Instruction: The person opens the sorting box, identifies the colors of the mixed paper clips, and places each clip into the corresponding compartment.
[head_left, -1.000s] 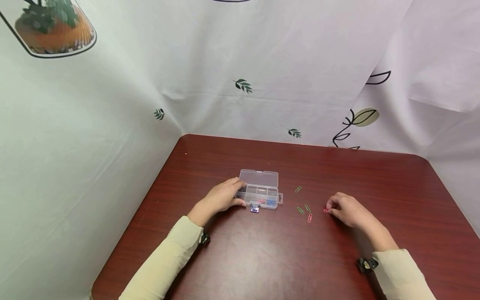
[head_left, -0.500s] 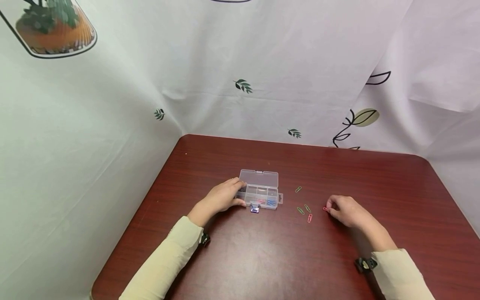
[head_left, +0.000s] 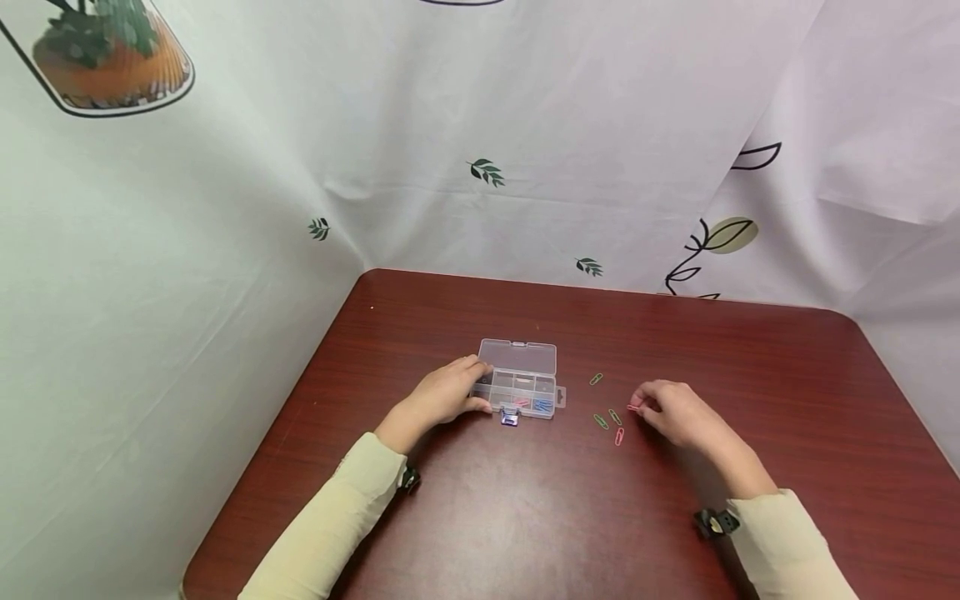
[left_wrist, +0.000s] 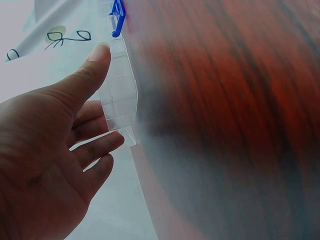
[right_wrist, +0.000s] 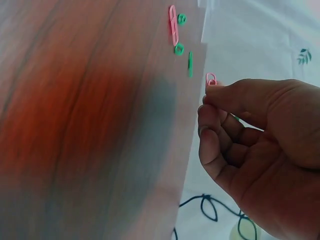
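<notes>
A clear plastic compartment box [head_left: 517, 357] lies on the table with its lid laid back. My left hand [head_left: 441, 392] holds the box's left end, thumb at the front side and fingers behind, as the left wrist view shows. Blue pieces [head_left: 542, 405] and a pink paper clip [head_left: 521, 403] sit in its front compartments. To the right, my right hand [head_left: 673, 412] pinches another pink paper clip [right_wrist: 211, 78] between thumb and fingertip. Between hand and box lie a loose pink paper clip [head_left: 619, 437] and green paper clips [head_left: 602, 422], one of them farther back.
The reddish-brown wooden table [head_left: 570, 517] carries everything. A blue latch [head_left: 510, 417] sticks out at the box's front, and a clear hanging tab [head_left: 561, 397] at its right end. White printed cloth [head_left: 420, 200] hangs behind and at the sides.
My right hand has lifted the pink paper clip and moved left with it, nearer the loose green clips. My left hand and the box have stayed in place.
</notes>
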